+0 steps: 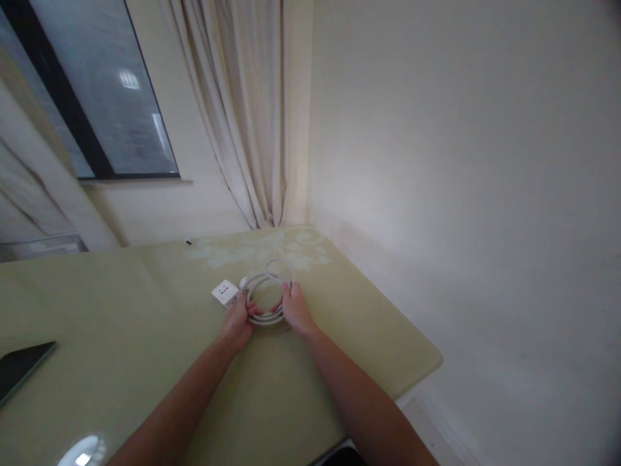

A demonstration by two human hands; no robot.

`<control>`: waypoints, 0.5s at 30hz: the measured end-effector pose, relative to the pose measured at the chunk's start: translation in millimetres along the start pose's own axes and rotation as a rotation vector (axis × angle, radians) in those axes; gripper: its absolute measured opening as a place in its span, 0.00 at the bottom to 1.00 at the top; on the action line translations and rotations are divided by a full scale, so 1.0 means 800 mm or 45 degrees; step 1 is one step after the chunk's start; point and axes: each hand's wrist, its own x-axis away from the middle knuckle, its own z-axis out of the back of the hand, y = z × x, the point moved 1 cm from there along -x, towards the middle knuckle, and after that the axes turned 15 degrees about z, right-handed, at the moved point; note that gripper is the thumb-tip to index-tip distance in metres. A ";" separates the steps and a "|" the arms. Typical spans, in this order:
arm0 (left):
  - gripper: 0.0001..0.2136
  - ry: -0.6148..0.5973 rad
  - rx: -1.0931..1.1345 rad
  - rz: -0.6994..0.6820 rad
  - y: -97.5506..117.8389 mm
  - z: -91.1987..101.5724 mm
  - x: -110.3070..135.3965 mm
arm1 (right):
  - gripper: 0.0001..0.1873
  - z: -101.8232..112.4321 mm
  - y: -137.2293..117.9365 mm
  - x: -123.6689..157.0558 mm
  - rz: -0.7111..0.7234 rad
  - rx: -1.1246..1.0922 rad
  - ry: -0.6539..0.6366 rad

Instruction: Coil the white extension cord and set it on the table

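Against the far right side, a plain pale wall (460, 194) fills most of the view and meets a pale green table (121, 310) whose far end bears a faint light swirl pattern. Behind the table on the left is a dark-framed window (97, 84), and a cream curtain (242, 110) hangs gathered in the corner. A dark flat device (19, 369) lies at the table's left edge, well apart from the hands. Both bare forearms reach forward over the tabletop. The left hand (237, 323) has its fingers curled over the left side of a white cable coil (264, 318), and the right hand (295, 309) grips the coil's right side. The coil lies flat on the table near its far right corner, between the two hands. A small white socket block (226, 292) lies just beside the coil's left edge, next to the left hand; whether they touch is unclear.
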 end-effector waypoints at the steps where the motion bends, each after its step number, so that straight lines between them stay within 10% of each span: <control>1: 0.12 0.064 -0.128 -0.028 0.002 -0.008 -0.010 | 0.16 0.005 0.002 -0.004 0.024 0.071 0.025; 15: 0.25 0.479 -1.602 -0.430 -0.013 -0.085 -0.058 | 0.14 0.087 0.025 -0.172 0.185 1.156 0.170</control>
